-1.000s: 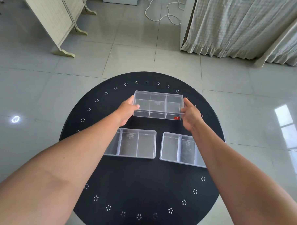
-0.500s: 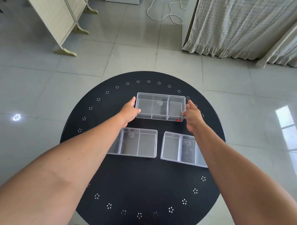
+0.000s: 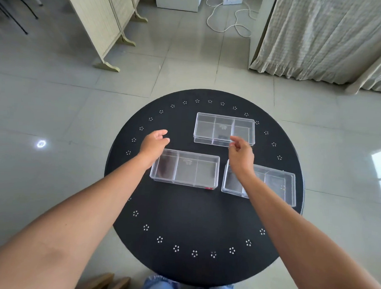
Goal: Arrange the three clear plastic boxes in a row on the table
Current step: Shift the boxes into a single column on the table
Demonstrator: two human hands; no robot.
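Three clear plastic boxes with dividers lie on the round black table. The far box rests alone at the back of the table. The near left box and the near right box sit side by side closer to me. My left hand hovers open over the table, left of the far box and just behind the near left box's left end. My right hand hangs open in front of the far box, its fingers loosely curled and holding nothing. My right wrist covers part of the near right box.
The table stands on a tiled floor. A folding screen is at the back left, a curtain at the back right, and a white cable lies on the floor between them. My knees in jeans show below the table's near edge.
Both hands let go of the far box and drew back toward me and to the left. The far box now rests on the table by itself. The camera view shifted left.
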